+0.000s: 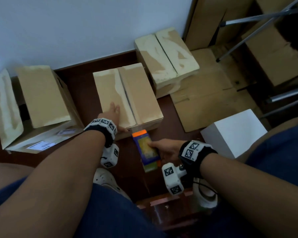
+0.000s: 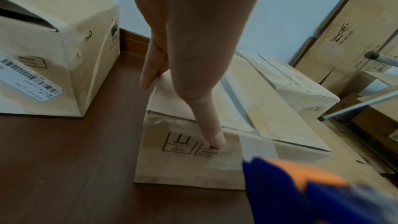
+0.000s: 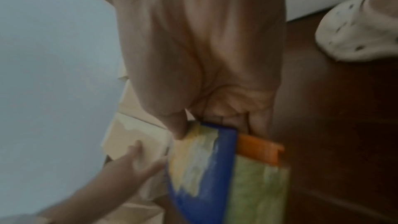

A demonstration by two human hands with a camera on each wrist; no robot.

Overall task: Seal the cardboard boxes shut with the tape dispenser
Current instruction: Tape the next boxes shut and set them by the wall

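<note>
A brown cardboard box point(image 1: 127, 95) stands on the dark floor in the middle, its two top flaps folded down to a centre seam. My left hand point(image 1: 113, 111) lies flat on the left flap, fingers point(image 2: 150, 74) straight, thumb point(image 2: 213, 135) down over the near face. A strip of clear tape point(image 2: 258, 144) runs from the near face down to the blue and orange tape dispenser point(image 1: 145, 148). My right hand point(image 1: 165, 149) grips the dispenser point(image 3: 215, 168) just in front of the box's near edge. The box point(image 2: 193, 163) bears printed handling symbols.
An open box point(image 1: 36, 107) with raised flaps stands to the left, a closed box point(image 1: 167, 55) behind on the right. Flattened cardboard point(image 1: 205, 100) covers the floor at right, beside a white block point(image 1: 234, 133) and metal stand legs point(image 1: 258, 30). My white shoes point(image 1: 107, 179) sit near my knees.
</note>
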